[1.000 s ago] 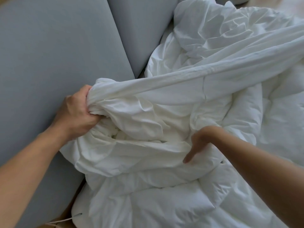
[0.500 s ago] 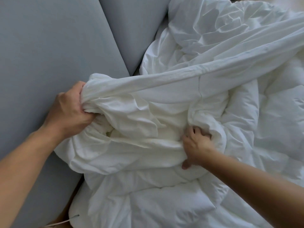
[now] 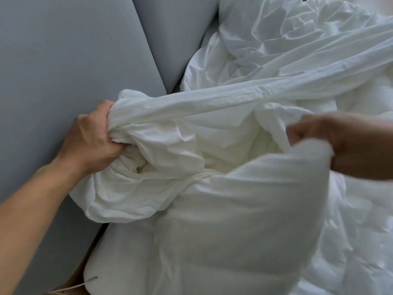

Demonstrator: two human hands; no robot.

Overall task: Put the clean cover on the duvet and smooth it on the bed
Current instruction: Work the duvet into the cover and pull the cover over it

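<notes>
Status: mid-stuffing, nothing smoothed yet.

Left hand (image 3: 93,139): fist closed tight on a bunched wad of cover (image 3: 255,90), knuckles up, beside the grey pads (image 3: 63,60). Looks like a corner or the rim of the opening, can't tell which.

Right hand (image 3: 340,143): motion-blurred. Fingers curled over a raised fold of duvet (image 3: 234,226), holding it up off the heap. Exact finger placement not readable.

Geometry that matters:
- Cover runs as one taut band from my left fist diagonally up and right, out of frame. That's its long axis.
- Under the band, just right of the left fist, the cover sags into a dark pocket. I take that for the mouth.
- Duvet bulk lies below and right of that pocket, in front of me. The raised fold is at the right hand, well apart from the left fist.
- So the right hand is the nearer one to the duvet. The left only anchors the cover.

My read on the next move: the fold has to travel left and slightly down, under the band, toward the left fist. Left keeps tension so the mouth stays open.

Risk: white on white. Easy to push the fold between loose cover layers instead of inside.

More crumpled cover is heaped at top right. A thin white cord (image 3: 70,288) lies at bottom left.

Writing: no brand or label legible. There's a small dark mark near the duvet's lower-left edge, too small to read.
</notes>
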